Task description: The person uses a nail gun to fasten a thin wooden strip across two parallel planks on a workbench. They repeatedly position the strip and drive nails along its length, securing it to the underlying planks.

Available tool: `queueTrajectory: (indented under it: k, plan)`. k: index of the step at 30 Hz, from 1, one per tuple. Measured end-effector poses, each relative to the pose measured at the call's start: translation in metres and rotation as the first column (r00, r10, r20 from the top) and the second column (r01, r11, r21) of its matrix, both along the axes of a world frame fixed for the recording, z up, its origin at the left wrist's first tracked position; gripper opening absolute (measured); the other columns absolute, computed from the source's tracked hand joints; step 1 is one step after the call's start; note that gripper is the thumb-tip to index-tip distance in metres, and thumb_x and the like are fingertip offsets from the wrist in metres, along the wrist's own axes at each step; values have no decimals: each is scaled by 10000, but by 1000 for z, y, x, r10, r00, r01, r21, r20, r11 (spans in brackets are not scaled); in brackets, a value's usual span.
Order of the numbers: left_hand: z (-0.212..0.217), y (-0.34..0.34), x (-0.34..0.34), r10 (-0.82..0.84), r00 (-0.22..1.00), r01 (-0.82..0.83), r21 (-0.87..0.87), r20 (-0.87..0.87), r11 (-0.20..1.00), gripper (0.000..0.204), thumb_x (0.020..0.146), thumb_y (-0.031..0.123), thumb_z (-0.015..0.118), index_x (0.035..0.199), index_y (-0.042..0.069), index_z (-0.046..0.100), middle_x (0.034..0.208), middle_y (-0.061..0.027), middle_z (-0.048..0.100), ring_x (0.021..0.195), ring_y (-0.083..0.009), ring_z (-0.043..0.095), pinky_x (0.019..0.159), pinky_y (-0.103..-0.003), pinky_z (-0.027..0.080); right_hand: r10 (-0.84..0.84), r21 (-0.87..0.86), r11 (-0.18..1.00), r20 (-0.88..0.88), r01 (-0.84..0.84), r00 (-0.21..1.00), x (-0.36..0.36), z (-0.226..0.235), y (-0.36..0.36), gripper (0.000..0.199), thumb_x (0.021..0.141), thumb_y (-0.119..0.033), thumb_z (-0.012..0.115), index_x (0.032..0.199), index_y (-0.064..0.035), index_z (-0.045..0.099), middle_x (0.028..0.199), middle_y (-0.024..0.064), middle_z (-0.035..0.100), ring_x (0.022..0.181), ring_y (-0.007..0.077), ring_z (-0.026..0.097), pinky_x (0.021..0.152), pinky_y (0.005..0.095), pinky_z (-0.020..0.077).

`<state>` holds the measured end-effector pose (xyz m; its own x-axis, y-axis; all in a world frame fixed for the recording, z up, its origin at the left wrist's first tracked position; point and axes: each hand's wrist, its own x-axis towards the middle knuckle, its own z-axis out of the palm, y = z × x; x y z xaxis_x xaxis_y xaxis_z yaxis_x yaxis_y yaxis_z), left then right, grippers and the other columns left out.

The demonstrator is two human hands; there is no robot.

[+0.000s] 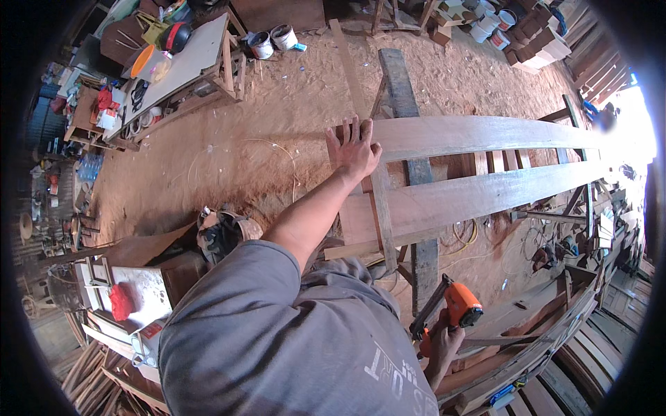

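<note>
My left hand (355, 148) lies flat with fingers spread on the left end of the far long wooden plank (479, 133), beside a thin wooden batten (381, 218). The batten runs crosswise over the plank ends and reaches out past the far one. Alongside lies the near plank (479, 195), with a gap between the two. Low at the right, my right hand (444, 340) is wrapped round the handle of an orange and black nail gun (463, 305). The nail gun is held apart from the planks. Its trigger is hidden by my fingers.
A dark trestle beam (424, 267) carries the planks' near ends. A cluttered worktable (184, 73) stands at the far left, with buckets (283, 37) beside it. Yellow hose (466, 239) lies on the dirt floor. Stacked timber (569, 347) fills the lower right.
</note>
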<state>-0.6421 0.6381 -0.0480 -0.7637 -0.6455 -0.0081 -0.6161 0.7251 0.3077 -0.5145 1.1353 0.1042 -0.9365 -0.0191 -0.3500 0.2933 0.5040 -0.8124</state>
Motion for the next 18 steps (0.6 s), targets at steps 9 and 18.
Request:
queueTrajectory:
  k: [9, 18]
  plan:
    - [-9, -28, -7, -32, 999, 34, 51, -44, 998, 725, 1123, 592, 519, 1757, 261, 400, 1805, -236, 357, 1687, -465, 283, 1331, -729, 164, 124, 164, 979, 7, -124, 992, 11, 5, -31, 193, 1115, -232, 713, 1108, -41, 735, 687, -40, 589, 590, 81, 570, 545, 312, 436]
    - [-16, -112, -14, -345, 937, 348, 257, -60, 901, 726, 1110, 669, 561, 1738, 330, 426, 1508, -249, 695, 1354, -514, 668, 1096, -567, 560, 198, 314, 926, 75, -211, 977, 79, 43, -71, 299, 1042, -161, 744, 1294, 1, 742, 949, 154, 793, 853, 250, 758, 772, 424, 567]
